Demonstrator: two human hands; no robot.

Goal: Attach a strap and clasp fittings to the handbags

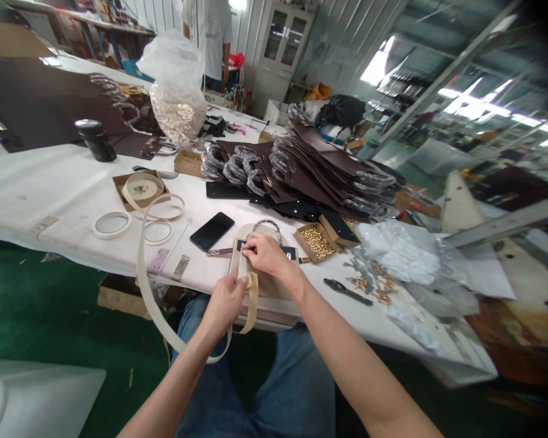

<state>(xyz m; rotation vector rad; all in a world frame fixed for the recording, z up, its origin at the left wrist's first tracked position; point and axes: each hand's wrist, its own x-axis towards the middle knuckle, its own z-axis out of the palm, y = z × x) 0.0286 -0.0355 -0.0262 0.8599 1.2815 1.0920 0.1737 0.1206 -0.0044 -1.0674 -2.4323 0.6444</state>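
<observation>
Left hand [225,302] is pinched shut on the beige strap [254,293] at the table edge. Right hand [267,255] is pressed, fingers curled, on the beige panel [278,292]; its hold cannot be told. The strap is apparently being laid on, so even tension is called for. Its long axis runs near-to-far, with slack looped left toward the tape roll [141,188].

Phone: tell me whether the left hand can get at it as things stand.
Probably yes: the phone lies on bare table just beyond the left hand, nothing between, but that hand pinches the strap and must let go first.
</observation>
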